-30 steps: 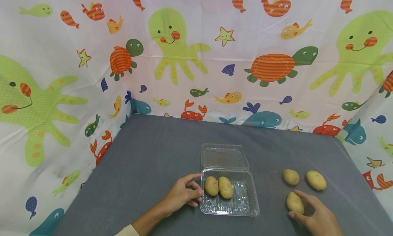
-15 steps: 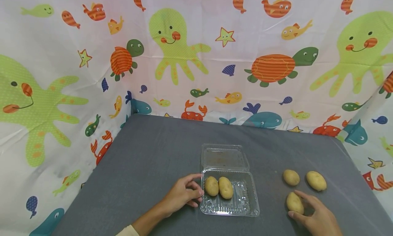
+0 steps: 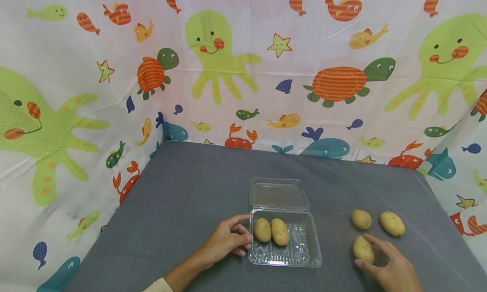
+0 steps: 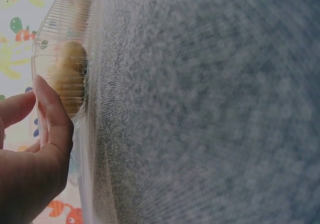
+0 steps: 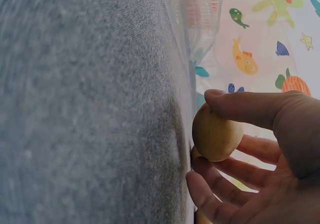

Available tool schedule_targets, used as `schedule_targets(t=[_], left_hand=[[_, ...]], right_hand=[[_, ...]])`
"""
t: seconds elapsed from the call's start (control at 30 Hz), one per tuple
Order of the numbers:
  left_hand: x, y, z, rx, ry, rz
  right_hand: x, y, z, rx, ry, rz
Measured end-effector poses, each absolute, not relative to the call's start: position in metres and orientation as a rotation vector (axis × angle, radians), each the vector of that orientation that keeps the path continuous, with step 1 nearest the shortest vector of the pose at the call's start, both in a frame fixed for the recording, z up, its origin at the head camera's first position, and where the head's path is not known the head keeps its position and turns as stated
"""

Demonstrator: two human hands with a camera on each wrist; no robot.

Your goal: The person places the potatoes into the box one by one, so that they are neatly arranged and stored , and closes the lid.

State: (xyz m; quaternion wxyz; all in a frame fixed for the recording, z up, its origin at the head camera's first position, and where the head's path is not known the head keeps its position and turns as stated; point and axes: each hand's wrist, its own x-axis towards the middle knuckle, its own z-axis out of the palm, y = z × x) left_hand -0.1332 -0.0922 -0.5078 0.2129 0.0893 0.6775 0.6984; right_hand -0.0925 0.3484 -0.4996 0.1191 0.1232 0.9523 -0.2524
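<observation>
In the head view, my left hand (image 3: 226, 240) is at the left side of a clear plastic clamshell container (image 3: 304, 260), whose lid (image 3: 279, 195) lies folded back. The left wrist view shows thumb and finger pinching the container's rim (image 4: 36, 58). Side by side in the container's left half lie two potatoes, one rounder (image 3: 262, 230) and one longer (image 3: 280, 232). On the right, my right hand (image 3: 395, 266) holds another potato (image 3: 363, 249) between thumb and fingers. The right wrist view shows that potato (image 5: 216, 134) with the thumb over one side, close to the table surface.
Two more potatoes, a small one (image 3: 361, 219) and a larger one (image 3: 392, 223), lie just beyond the right hand. Grey cloth covers the table (image 3: 190, 182). A white curtain (image 3: 243, 42) with sea-animal prints surrounds its back and sides.
My right hand and the potato in it have shifted slightly left. The left hand, the container and the potatoes inside stay where they were.
</observation>
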Motion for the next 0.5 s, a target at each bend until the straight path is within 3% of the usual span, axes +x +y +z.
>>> schedule_targets(t=[0.5], left_hand=[[-0.133,-0.092,-0.508,0.249,1.882,1.942]], right_hand=[[-0.091,0.333,-0.489,0.432,2.808,-0.901]])
